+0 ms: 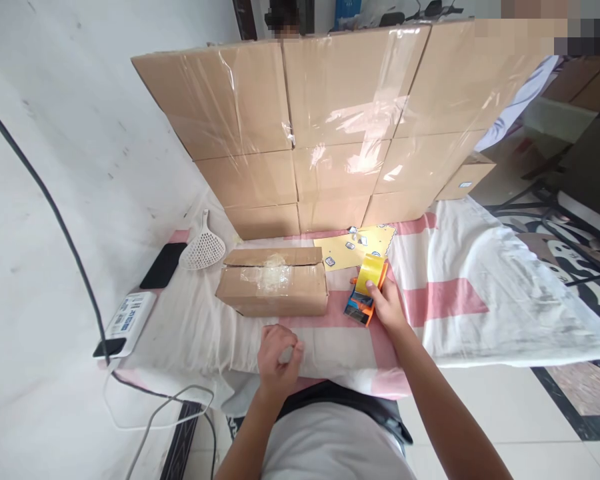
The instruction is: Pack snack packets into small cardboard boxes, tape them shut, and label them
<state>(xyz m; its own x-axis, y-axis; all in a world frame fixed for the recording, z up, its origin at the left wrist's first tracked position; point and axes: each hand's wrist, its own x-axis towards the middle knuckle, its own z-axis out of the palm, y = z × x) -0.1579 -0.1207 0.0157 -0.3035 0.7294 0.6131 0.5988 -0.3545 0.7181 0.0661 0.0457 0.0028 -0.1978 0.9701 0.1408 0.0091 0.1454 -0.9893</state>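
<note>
My right hand [387, 303] is wrapped round an orange and blue tape dispenser [364, 309] carrying a roll of yellowish tape, just above the cloth. To its left, a closed cardboard box [280, 300] lies on the table, with clear tape stuck in a patch over the middle of its top flaps and front. Near the table's front edge, my left hand [280, 353] is curled, thumb bent toward the fingertips, apart from the box. Nothing shows between its fingers. Behind the dispenser lies a yellow printed sheet [350, 248].
Stacked, taped cardboard boxes [340, 100] form a wall at the back. A white slotted scoop [203, 247], a black phone [163, 265] and a white power strip [130, 323] lie on the left. A black cable [55, 207] hangs there. The striped cloth [445, 333] covers the table.
</note>
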